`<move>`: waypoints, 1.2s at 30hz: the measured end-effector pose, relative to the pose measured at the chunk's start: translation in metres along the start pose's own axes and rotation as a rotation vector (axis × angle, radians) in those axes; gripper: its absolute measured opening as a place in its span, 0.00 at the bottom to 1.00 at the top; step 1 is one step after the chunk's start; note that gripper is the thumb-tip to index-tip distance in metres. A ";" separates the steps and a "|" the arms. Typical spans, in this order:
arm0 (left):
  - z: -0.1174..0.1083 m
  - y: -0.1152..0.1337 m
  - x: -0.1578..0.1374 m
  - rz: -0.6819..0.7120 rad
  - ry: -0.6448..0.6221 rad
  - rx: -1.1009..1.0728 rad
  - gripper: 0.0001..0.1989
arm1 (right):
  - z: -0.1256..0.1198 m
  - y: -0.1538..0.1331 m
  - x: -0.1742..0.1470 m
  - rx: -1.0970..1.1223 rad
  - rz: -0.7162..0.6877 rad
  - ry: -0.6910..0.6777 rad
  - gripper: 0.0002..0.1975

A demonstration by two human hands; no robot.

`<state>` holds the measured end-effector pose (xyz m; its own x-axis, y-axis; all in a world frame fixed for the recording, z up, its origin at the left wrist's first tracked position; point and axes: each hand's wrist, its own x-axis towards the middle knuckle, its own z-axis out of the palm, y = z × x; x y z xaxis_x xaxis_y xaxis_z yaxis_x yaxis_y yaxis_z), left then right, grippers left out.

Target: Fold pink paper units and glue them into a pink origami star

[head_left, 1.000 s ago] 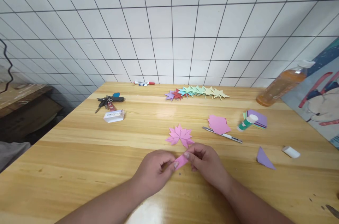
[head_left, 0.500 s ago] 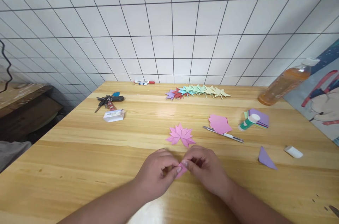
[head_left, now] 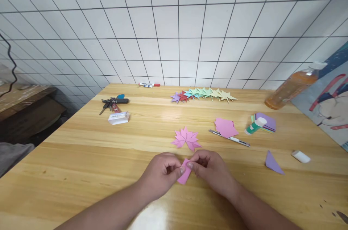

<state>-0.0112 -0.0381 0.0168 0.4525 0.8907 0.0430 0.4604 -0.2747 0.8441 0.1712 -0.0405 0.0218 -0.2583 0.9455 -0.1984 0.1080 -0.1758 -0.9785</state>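
Note:
A small folded strip of pink paper [head_left: 184, 176] is pinched between my two hands, just above the table's near middle. My left hand [head_left: 162, 172] grips its left edge with thumb and forefinger. On the other side, my right hand [head_left: 210, 170] pinches the upper right part. Just beyond my fingers lies a pink paper leaf [head_left: 186, 138] with pointed lobes. Pink paper squares [head_left: 225, 127] are stacked to the right of it, against a slim utility knife [head_left: 229, 138].
Right of my hands lie a purple folded triangle [head_left: 273, 163], a white cap [head_left: 301, 156], a glue stick [head_left: 255, 126] leaning on coloured paper [head_left: 269, 121] and a bottle [head_left: 293, 87]. Coloured paper leaves [head_left: 202, 93] line the back. Keys [head_left: 111, 103] and a small box [head_left: 119, 117] sit left.
The pink strip has been turned, so more of its length shows between my fingers. Both hands keep their pinch with slight finger shifts. The view has shifted slightly.

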 end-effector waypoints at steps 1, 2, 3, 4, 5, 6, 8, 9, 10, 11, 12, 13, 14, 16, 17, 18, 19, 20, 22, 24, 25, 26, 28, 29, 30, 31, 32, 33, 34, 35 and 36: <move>0.000 0.000 0.000 0.000 0.013 -0.020 0.16 | 0.000 0.000 0.000 0.018 0.013 -0.001 0.13; -0.001 0.000 0.000 -0.003 0.030 -0.045 0.16 | 0.000 0.000 0.000 0.040 0.034 -0.006 0.13; -0.001 0.001 0.000 -0.009 0.049 -0.070 0.15 | 0.001 0.000 0.000 0.062 0.055 -0.014 0.14; -0.001 0.001 0.000 -0.013 0.063 -0.094 0.15 | 0.001 0.000 0.000 0.081 0.071 -0.023 0.15; -0.001 0.001 0.000 -0.013 0.070 -0.114 0.15 | 0.002 0.000 0.000 0.095 0.076 -0.029 0.15; 0.000 0.002 0.000 -0.012 0.071 -0.130 0.15 | 0.002 0.000 0.000 0.101 0.074 -0.030 0.15; 0.000 0.002 0.000 -0.016 0.067 -0.154 0.16 | 0.002 0.000 0.000 0.101 0.062 -0.014 0.15; 0.001 0.002 0.000 -0.022 0.062 -0.160 0.16 | 0.002 0.000 0.000 0.095 0.060 -0.003 0.15; 0.001 0.002 0.000 -0.032 0.058 -0.160 0.16 | 0.002 0.000 0.000 0.085 0.062 0.006 0.15; 0.001 0.001 0.000 -0.038 0.054 -0.149 0.16 | 0.002 -0.001 0.000 0.072 0.065 0.007 0.14; 0.001 0.001 -0.001 -0.037 0.048 -0.127 0.16 | 0.002 -0.001 -0.001 0.055 0.064 0.000 0.14; 0.001 0.002 -0.001 -0.027 0.043 -0.095 0.15 | 0.002 -0.002 -0.002 0.032 0.059 -0.011 0.13; 0.001 0.003 -0.002 -0.005 0.041 -0.055 0.14 | 0.002 -0.003 -0.003 0.001 0.050 -0.026 0.13; -0.001 0.006 -0.004 0.074 0.047 0.035 0.09 | 0.005 -0.004 -0.007 -0.087 0.030 -0.049 0.11; -0.002 0.008 -0.005 0.124 0.051 0.079 0.08 | 0.006 -0.004 -0.008 -0.140 0.016 -0.057 0.11; -0.003 0.009 -0.006 0.168 0.051 0.117 0.07 | 0.008 -0.004 -0.010 -0.193 0.000 -0.061 0.10; -0.004 0.011 -0.006 0.208 0.046 0.153 0.06 | 0.009 -0.003 -0.012 -0.241 -0.015 -0.064 0.10; -0.005 0.012 -0.006 0.239 0.038 0.186 0.06 | 0.010 -0.002 -0.013 -0.283 -0.028 -0.064 0.10; -0.006 0.012 -0.006 0.270 0.017 0.249 0.08 | 0.011 0.000 -0.014 -0.347 -0.048 -0.050 0.09; -0.006 0.010 -0.006 0.280 -0.011 0.321 0.11 | 0.011 0.002 -0.014 -0.395 -0.060 -0.028 0.08; -0.006 0.009 -0.005 0.285 -0.030 0.354 0.13 | 0.010 0.003 -0.014 -0.411 -0.065 -0.020 0.08; -0.006 0.008 -0.005 0.294 -0.054 0.381 0.14 | 0.010 0.003 -0.014 -0.416 -0.066 -0.016 0.08; -0.006 0.006 -0.004 0.327 -0.087 0.403 0.16 | 0.010 0.001 -0.013 -0.386 -0.044 -0.022 0.09; -0.006 0.005 -0.004 0.343 -0.089 0.399 0.15 | 0.011 0.000 -0.013 -0.347 -0.026 -0.030 0.09; -0.006 0.005 -0.004 0.350 -0.077 0.389 0.15 | 0.011 -0.001 -0.013 -0.302 -0.006 -0.041 0.09; -0.006 0.005 -0.004 0.348 -0.056 0.374 0.14 | 0.011 -0.003 -0.012 -0.255 0.011 -0.052 0.09; -0.006 0.005 -0.004 0.336 -0.028 0.356 0.14 | 0.011 -0.004 -0.012 -0.212 0.023 -0.060 0.09; -0.006 0.006 -0.004 0.317 0.001 0.336 0.14 | 0.011 -0.006 -0.012 -0.178 0.029 -0.063 0.09; -0.006 0.006 -0.004 0.291 0.028 0.317 0.13 | 0.011 -0.007 -0.012 -0.156 0.031 -0.059 0.09; -0.006 0.007 -0.005 0.262 0.050 0.301 0.14 | 0.010 -0.008 -0.012 -0.148 0.031 -0.047 0.09; -0.006 0.008 -0.005 0.237 0.063 0.287 0.14 | 0.010 -0.008 -0.012 -0.153 0.029 -0.031 0.08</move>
<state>-0.0141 -0.0424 0.0262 0.5282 0.8084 0.2596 0.5481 -0.5582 0.6229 0.1635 -0.0532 0.0314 -0.2818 0.9314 -0.2303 0.2605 -0.1567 -0.9527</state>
